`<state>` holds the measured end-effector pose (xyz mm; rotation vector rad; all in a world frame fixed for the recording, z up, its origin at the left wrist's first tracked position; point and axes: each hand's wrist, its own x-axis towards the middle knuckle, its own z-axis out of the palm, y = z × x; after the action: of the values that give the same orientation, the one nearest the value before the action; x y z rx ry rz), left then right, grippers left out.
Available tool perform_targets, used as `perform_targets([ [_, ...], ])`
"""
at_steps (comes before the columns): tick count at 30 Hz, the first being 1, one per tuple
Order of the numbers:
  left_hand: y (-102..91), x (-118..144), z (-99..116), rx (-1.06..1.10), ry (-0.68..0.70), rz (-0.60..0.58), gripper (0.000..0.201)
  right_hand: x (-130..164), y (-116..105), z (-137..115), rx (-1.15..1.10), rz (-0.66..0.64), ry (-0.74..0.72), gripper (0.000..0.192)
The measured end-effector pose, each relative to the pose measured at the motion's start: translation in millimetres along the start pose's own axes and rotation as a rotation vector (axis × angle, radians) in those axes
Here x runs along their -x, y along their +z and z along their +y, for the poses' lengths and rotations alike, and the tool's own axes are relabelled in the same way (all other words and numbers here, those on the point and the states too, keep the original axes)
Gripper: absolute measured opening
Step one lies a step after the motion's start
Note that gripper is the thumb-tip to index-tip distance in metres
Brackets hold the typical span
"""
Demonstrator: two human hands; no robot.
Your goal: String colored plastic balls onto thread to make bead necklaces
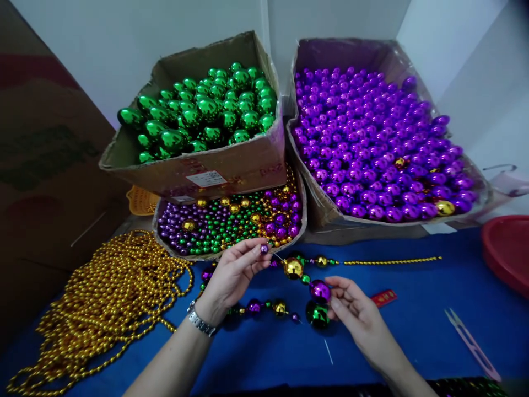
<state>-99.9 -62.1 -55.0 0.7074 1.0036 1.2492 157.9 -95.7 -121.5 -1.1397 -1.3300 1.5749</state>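
Note:
My left hand point(233, 271) pinches a small purple bead point(264, 248) between thumb and fingertips, just in front of the tray of mixed beads point(165, 242). My right hand point(354, 314) holds a large purple ball point(319, 290) on a bead strand, with a large green ball point(317, 314) beside it. The strand point(264, 306) of gold, purple and green balls curves between both hands on the blue table point(413, 331). A big gold ball point(293, 268) sits on the upper run, which continues right as a thin gold bead chain point(392, 260).
A cardboard box of green balls point(198, 110) rests on the mixed-bead tray; a larger box of purple balls point(372, 143) stands to the right. A heap of gold bead chain point(111, 298) lies at left. A red bowl point(506, 251), pink snips point(471, 343) and a red tag point(383, 298) lie at right.

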Motion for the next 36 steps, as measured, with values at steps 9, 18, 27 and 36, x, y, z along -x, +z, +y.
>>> perform_targets([
  [9,3.2,2.1,-6.1,0.067,-0.028,0.063,0.015,-1.5,5.2,-2.3,0.008,-0.016,0.023,0.025],
  [18,8.3,4.7,-6.2,0.01,0.04,0.067,0.016,-2.3,4.3,1.2,0.064,-0.001,0.006,0.027],
  [27,17.2,6.7,-11.4,-0.117,0.081,0.044,0.019,-2.4,-0.9,0.1,0.179,0.049,-0.062,0.028],
  [36,40.1,2.9,-45.5,-0.399,0.133,0.015,0.019,-23.5,-16.3,43.2,0.197,0.09,-0.07,0.031],
])
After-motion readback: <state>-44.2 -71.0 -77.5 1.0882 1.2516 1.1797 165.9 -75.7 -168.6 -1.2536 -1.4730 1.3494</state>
